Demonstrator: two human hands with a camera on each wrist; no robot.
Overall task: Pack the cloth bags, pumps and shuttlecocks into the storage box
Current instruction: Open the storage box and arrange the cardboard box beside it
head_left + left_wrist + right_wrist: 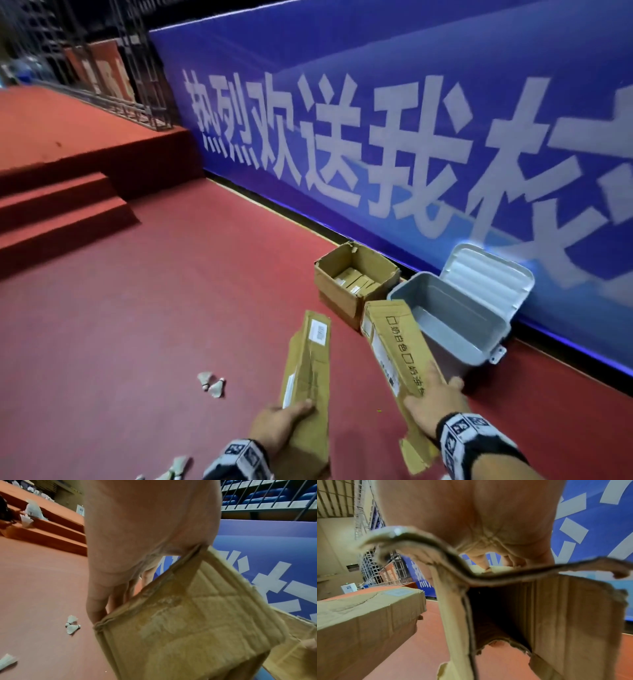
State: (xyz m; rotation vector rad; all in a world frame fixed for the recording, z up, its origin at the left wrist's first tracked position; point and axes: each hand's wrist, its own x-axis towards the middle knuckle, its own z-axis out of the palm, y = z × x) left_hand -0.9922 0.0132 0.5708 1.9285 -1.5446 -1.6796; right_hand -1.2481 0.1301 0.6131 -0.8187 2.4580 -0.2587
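My left hand [291, 413] grips the near end of a long, sealed cardboard box [308, 363], thumb on top. The same box [188, 622] fills the left wrist view below my palm. My right hand [436, 390] grips a second long cardboard box [394, 342] whose near end is torn open [539, 608]; its inside is dark. This box's far end points at the grey storage box [442, 329], which stands open on the floor with its lid [486, 274] leaning on the banner. Two shuttlecocks [211, 384] lie on the floor to the left, also seen as shuttlecocks [72, 624].
An open brown carton [346, 301] holding several small boxes stands just left of the storage box. A blue banner wall [411, 120] runs behind both. More shuttlecocks [176, 469] lie near my left wrist. Red steps [61, 212] rise at the far left of the red floor.
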